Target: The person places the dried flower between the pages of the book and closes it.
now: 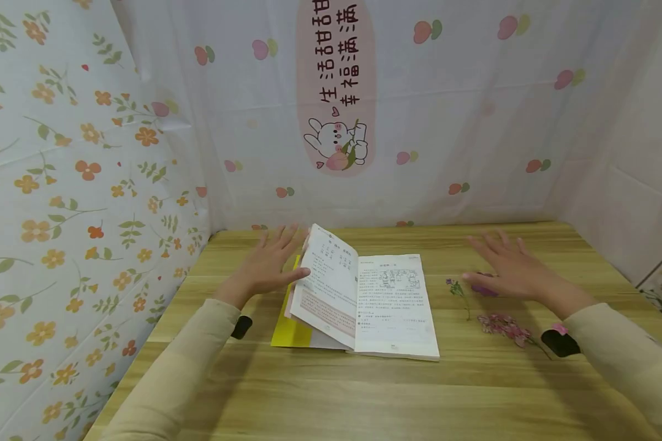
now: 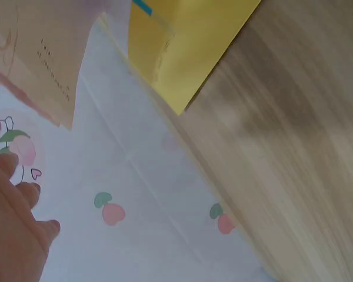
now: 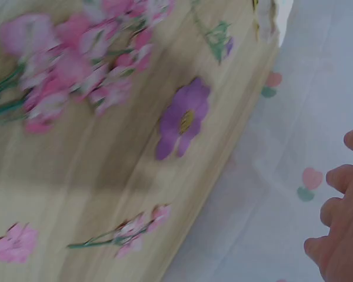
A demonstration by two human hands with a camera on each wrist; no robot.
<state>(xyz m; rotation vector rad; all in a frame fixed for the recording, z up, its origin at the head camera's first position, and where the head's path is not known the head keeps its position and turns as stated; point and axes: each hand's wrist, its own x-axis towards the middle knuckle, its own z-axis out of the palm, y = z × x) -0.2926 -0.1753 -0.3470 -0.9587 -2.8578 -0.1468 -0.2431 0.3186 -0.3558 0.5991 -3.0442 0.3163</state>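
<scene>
An open book (image 1: 394, 321) with printed pages lies on the wooden table, and several of its left pages (image 1: 328, 288) stand up at a slant. Under them shows a yellow sheet or cover (image 1: 291, 332). My left hand (image 1: 267, 266) is raised beside those pages, fingers spread, the thumb overlapping the paper in the head view. To the right, my right hand (image 1: 513, 272) hovers over loose flowers with spread fingers, holding nothing. Below it are a purple flower (image 3: 185, 117), a pink flower spray (image 1: 504, 327) and a thin purple-tipped sprig (image 1: 459, 293).
A small pink blossom (image 3: 15, 242) and a short pink sprig (image 3: 132, 232) also lie near the table's edge. Patterned white cloth (image 1: 447, 122) hangs behind the table, and a floral cloth (image 1: 88, 214) hangs at the left. Both wrists carry dark devices.
</scene>
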